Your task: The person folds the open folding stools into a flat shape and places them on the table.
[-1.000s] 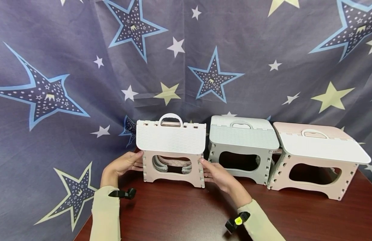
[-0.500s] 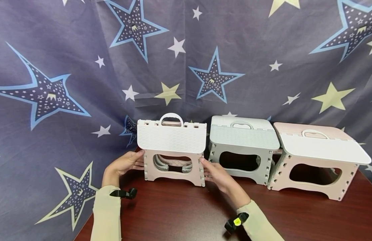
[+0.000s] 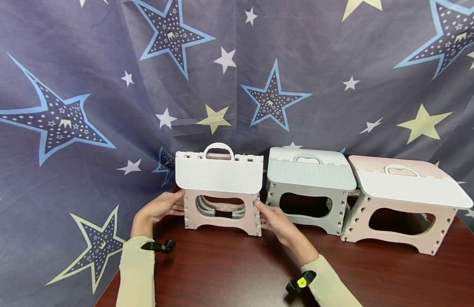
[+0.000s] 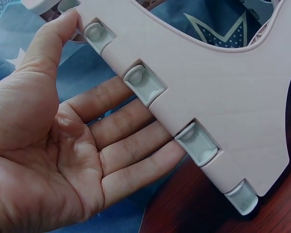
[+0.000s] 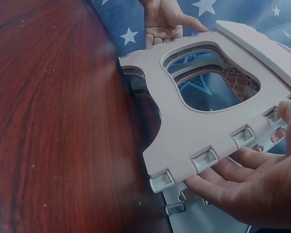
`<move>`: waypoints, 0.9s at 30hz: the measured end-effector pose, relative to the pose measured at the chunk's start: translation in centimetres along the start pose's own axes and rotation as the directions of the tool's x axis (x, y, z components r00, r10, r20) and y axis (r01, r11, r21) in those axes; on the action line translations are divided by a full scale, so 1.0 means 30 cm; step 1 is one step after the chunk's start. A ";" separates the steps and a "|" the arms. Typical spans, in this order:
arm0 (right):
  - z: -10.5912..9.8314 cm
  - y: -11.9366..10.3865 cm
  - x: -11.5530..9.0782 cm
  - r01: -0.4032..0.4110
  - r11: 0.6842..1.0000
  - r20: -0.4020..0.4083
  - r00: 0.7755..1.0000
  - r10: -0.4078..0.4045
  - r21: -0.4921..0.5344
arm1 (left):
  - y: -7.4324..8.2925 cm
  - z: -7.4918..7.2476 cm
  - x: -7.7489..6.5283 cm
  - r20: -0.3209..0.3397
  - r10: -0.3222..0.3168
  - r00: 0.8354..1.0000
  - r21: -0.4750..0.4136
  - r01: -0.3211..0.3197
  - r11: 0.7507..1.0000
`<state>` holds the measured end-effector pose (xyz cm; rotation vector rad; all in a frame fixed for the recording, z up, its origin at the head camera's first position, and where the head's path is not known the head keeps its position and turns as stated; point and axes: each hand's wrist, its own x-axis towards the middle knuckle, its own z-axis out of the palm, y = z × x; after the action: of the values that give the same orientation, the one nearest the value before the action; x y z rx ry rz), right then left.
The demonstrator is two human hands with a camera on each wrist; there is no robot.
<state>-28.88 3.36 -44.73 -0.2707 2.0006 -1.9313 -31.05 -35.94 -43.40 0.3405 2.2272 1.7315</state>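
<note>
Positioning step, I judge: white-topped stool (image 3: 219,174) between both grips.
My left hand (image 3: 157,210) and right hand (image 3: 279,221) pinch its sides; next calls for even, matched handling.

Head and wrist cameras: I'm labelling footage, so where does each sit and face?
Head: on the head, facing forward and down at the held stool; left hand, right hand, sleeves show.
Left wrist: on that wrist, facing the stool's edge; left hand shows.
Right wrist: likewise, facing across the stool; both hands show.
Head and right wrist share both hands.

No readable text or numbers
</note>
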 end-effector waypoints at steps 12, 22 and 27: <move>-0.001 -0.025 0.014 -0.001 1.000 -0.043 0.999 0.002 0.001 | 0.012 0.000 0.002 -0.040 -0.012 0.999 -0.022 0.011 1.000; -0.005 -0.048 0.007 0.002 1.000 -0.075 0.997 -0.004 -0.027 | -0.001 -0.008 0.007 -0.018 0.018 1.000 -0.056 -0.019 0.998; -0.021 -0.041 0.006 0.023 0.999 0.003 1.000 -0.023 -0.030 | -0.008 -0.010 0.003 0.018 0.039 0.999 -0.074 -0.038 0.997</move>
<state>-29.41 3.81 -43.53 -0.3051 2.0341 -1.9153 -31.24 -36.23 -43.59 0.3840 2.1512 1.8166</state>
